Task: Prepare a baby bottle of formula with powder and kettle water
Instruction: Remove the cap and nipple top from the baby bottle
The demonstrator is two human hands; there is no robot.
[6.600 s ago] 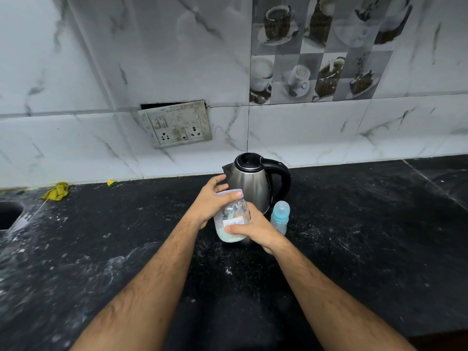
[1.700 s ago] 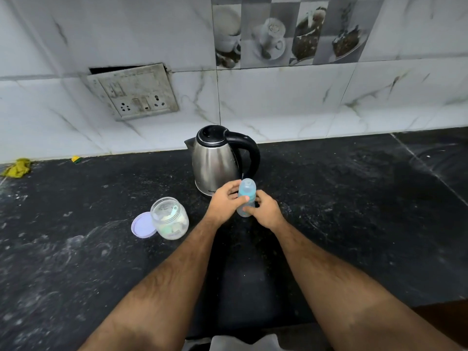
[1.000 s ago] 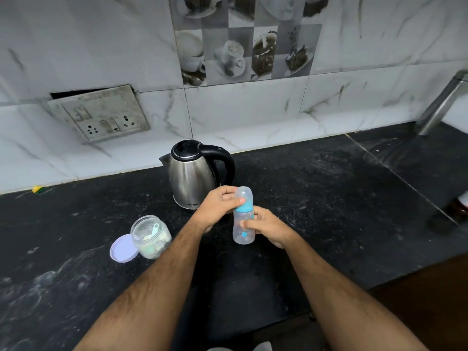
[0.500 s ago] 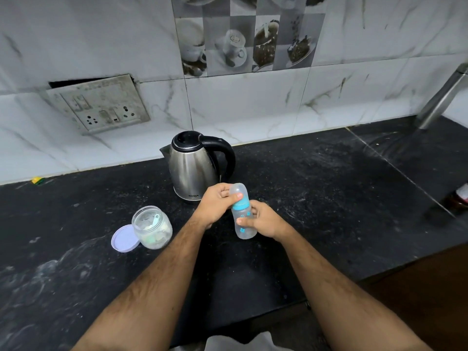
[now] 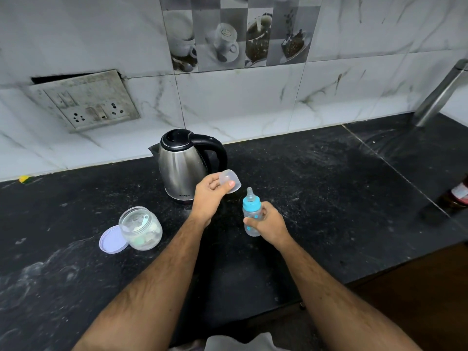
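My right hand [image 5: 268, 222] grips a small clear baby bottle [image 5: 251, 216] with a blue collar and bare teat, held upright above the black counter [image 5: 316, 198]. My left hand [image 5: 209, 196] pinches the bottle's clear dome cap [image 5: 230, 181], lifted off and held up to the left of the bottle, in front of the steel kettle [image 5: 181, 164]. An open clear powder jar [image 5: 140, 228] with a scoop inside stands at the left, its lilac lid [image 5: 111, 240] lying beside it.
A wall socket plate [image 5: 86, 102] hangs loose on the marble tiles behind the kettle. A metal pipe [image 5: 440, 93] slants at the far right, with a red-labelled bottle [image 5: 459, 192] at the right edge. The counter's front edge runs at lower right.
My left hand has pulled the clear cap off the bottle and moved it up and left. The teat now shows. The jar and its lid stand where they were.
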